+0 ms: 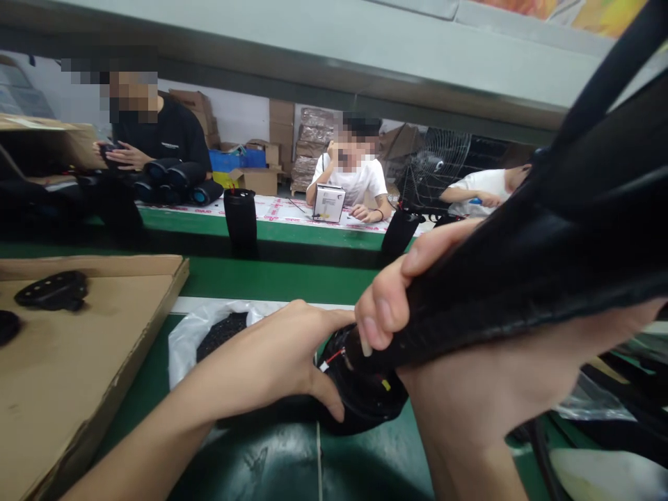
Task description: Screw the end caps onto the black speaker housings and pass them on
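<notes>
Head view shows you're mid-assembly, left hand [282, 355] clamping the round black unit [360, 390] on the green bench [271, 278] while your right hand [412, 306] is gripping the black sleeve [547, 264] over it, so probably you're needing a steady downward tug next.

A factory assembly line: seated workers behind the long green conveyor belt [271, 278], stacked cardboard boxes [280, 132] beyond them, an industrial fan [441, 167] alongside.
</notes>
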A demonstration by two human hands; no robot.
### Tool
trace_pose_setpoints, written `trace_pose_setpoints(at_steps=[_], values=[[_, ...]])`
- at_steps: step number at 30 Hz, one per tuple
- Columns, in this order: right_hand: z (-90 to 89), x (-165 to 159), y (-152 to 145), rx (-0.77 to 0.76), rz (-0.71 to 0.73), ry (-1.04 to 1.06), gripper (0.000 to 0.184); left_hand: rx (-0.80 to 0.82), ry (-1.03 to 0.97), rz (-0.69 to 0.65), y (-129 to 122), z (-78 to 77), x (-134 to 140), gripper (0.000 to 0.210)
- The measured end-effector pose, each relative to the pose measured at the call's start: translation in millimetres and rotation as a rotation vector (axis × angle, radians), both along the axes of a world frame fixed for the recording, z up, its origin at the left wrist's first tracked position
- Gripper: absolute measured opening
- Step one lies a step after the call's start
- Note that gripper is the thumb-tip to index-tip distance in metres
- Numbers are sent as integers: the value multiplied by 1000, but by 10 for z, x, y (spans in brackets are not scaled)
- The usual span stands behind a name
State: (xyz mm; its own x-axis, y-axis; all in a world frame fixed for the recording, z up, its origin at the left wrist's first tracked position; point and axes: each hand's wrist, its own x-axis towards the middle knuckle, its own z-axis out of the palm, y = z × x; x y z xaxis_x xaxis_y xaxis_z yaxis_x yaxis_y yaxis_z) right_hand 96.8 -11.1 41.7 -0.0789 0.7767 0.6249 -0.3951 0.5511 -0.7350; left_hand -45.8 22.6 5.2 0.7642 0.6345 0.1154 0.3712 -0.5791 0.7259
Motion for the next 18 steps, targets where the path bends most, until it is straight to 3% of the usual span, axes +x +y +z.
trace_pose_setpoints(at_steps=[4, 12, 18], values=[[-46, -55, 32, 128, 66, -44, 81, -3, -10, 61, 8, -40, 0, 51], [-52, -126, 56, -30, -97, -126, 76, -46, -45, 117, -16, -51, 4, 40], [-120, -48, 81, -83, 15, -17, 82, -102, -82, 57, -8, -39, -23, 53]])
